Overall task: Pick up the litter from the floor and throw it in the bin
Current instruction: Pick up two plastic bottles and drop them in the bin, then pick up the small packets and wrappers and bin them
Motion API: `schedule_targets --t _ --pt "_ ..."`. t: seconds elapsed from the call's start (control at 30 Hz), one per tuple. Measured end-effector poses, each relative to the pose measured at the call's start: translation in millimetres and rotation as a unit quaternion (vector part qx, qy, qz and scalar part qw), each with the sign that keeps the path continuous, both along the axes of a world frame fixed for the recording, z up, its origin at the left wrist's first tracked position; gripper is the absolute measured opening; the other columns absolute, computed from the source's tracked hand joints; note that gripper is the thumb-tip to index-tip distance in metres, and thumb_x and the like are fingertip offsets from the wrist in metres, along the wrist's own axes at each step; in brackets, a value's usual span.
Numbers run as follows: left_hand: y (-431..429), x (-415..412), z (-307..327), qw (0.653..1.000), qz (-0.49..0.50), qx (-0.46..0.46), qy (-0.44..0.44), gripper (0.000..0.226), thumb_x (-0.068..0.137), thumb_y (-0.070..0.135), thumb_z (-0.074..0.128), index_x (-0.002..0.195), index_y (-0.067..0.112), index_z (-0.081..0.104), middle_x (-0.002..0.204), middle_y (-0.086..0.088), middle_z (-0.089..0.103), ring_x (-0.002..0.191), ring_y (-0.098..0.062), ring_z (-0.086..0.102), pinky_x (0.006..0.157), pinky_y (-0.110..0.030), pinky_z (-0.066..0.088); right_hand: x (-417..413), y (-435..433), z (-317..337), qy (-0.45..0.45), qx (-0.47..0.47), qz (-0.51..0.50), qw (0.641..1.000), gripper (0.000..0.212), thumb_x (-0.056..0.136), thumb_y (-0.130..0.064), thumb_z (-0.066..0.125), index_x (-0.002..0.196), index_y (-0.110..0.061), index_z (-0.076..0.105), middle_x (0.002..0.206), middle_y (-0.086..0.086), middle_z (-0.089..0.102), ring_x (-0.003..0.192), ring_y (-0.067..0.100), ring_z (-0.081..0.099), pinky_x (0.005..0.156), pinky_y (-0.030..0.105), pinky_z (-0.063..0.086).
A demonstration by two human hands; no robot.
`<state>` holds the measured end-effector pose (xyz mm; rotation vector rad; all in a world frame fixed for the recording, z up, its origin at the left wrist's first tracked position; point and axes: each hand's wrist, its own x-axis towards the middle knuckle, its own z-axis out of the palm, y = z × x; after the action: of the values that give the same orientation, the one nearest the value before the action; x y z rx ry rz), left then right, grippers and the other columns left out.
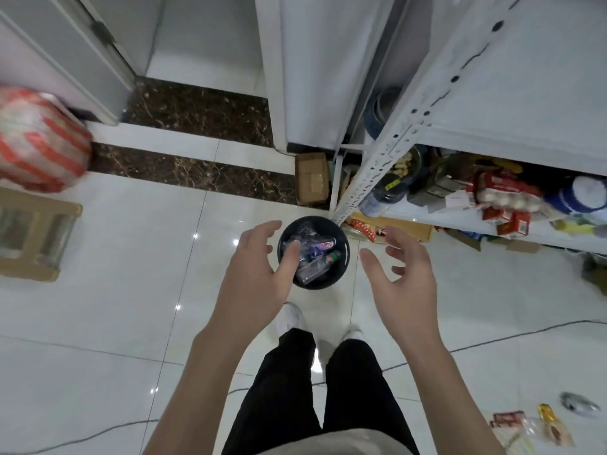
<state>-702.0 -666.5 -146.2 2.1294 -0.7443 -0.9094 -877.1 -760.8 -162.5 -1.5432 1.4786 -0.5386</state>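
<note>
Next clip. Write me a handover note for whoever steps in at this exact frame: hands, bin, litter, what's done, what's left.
Left hand: open, empty, fingers overlapping the left rim of the bin in this view.
Right hand: open, empty, right of the bin.
Done: a bottle and other litter lie in the bin.
Left: red-and-white wrapper, yellow wrapper and silver wrapper on the floor, lower right.

Light: bright, even, from overhead. Glare: small white spots on glossy floor tiles (115, 307), left of the fingers (262, 228) of the left hand (249, 280). Shadows: faint. Blur: striped bag (39, 139), far left of those fingers, smeared; wrappers (507, 418), well below-right, soft. Distortion: shelf upright (387, 149) beyond the right hand (407, 290) and its fingers (400, 239) leans, bowed.
</note>
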Motion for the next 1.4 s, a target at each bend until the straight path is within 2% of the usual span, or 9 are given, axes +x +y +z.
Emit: schedule_targets --t 0.1,0.3,0.5,0.67,0.73,0.87,0.97,1.2,1.4 --pt "-4 -13 19 0.999 -0.034 -0.011 -0.018 0.045 0.097 0.042 0.058 0.140 0.028 0.050 0.134 0.010 0.051 0.114 -0.005 0.054 0.081 -0.009 0.038 -17 12 25 -0.031 -0.017 -0.009 0.999 0.041 0.090 -0.036 0.073 0.126 -0.044 0.054 0.128 -0.019 0.056 0.119 0.001 0.055 0.094 0.017 0.044" --pt "-8 -65 47 0.990 -0.131 -0.036 -0.025 0.028 0.097 0.044 0.056 0.123 0.044 0.047 0.125 0.017 0.050 0.102 0.020 0.050 0.078 -0.006 0.040 -78 42 51 -0.039 -0.045 -0.083 0.995 0.051 0.090 -0.041 0.070 0.138 -0.034 0.054 0.131 -0.017 0.054 0.120 -0.004 0.053 0.096 0.016 0.042" --pt "1 -146 54 0.971 -0.233 -0.047 -0.034 0.047 0.094 0.049 0.056 0.137 0.029 0.052 0.133 0.009 0.054 0.117 -0.007 0.056 0.102 -0.035 0.049 -174 94 60 -0.027 -0.055 -0.192 0.980 0.054 0.090 -0.042 0.071 0.139 -0.031 0.054 0.132 -0.015 0.053 0.121 0.001 0.054 0.091 0.013 0.042" --pt "27 -227 70 0.940 -0.336 -0.044 -0.035 0.047 0.096 0.047 0.055 0.140 0.031 0.048 0.133 0.011 0.049 0.118 -0.006 0.053 0.102 -0.037 0.048 -260 163 70 -0.010 -0.067 -0.297 0.952 0.052 0.091 -0.040 0.073 0.139 -0.033 0.054 0.131 -0.016 0.052 0.119 0.000 0.054 0.087 0.014 0.042" --pt "39 -261 77 0.923 -0.381 -0.045 -0.034 0.048 0.097 0.048 0.054 0.141 0.033 0.045 0.139 0.012 0.046 0.121 -0.005 0.051 0.102 -0.038 0.047 -293 195 74 -0.005 -0.066 -0.338 0.939 0.052 0.091 -0.041 0.073 0.138 -0.035 0.053 0.132 -0.018 0.052 0.120 -0.001 0.053 0.087 0.016 0.043" --pt "64 -329 86 0.887 -0.458 -0.058 -0.023 0.047 0.098 0.044 0.054 0.143 0.032 0.043 0.142 0.013 0.044 0.122 -0.005 0.048 0.097 -0.030 0.044 -351 258 81 0.005 -0.085 -0.428 0.900 0.056 0.089 -0.043 0.072 0.140 -0.033 0.051 0.128 -0.024 0.050 0.120 0.000 0.054 0.101 0.032 0.047" --pt "83 -378 89 0.858 -0.508 -0.066 -0.023 0.046 0.099 0.041 0.055 0.142 0.028 0.045 0.141 0.009 0.046 0.120 -0.007 0.050 0.096 -0.030 0.045 -389 303 85 0.011 -0.097 -0.498 0.862 0.058 0.089 -0.044 0.073 0.141 -0.032 0.051 0.129 -0.019 0.052 0.120 0.002 0.055 0.103 0.036 0.048" --pt "110 -477 93 0.779 -0.623 -0.052 -0.036 0.048 0.100 0.047 0.051 0.144 0.033 0.041 0.143 0.013 0.044 0.120 -0.003 0.047 0.090 -0.026 0.038 -457 372 86 0.019 -0.089 -0.622 0.777 0.053 0.090 -0.040 0.074 0.138 -0.032 0.051 0.128 -0.016 0.052 0.117 0.003 0.055 0.103 0.036 0.047" --pt "85 -540 80 0.746 -0.663 -0.045 -0.050 0.048 0.099 0.048 0.051 0.144 0.033 0.042 0.142 0.015 0.045 0.117 -0.001 0.048 0.088 -0.024 0.038 -509 374 74 0.034 -0.062 -0.682 0.728 0.057 0.091 -0.037 0.074 0.141 -0.024 0.052 0.132 -0.006 0.052 0.117 0.010 0.056 0.103 0.036 0.046"
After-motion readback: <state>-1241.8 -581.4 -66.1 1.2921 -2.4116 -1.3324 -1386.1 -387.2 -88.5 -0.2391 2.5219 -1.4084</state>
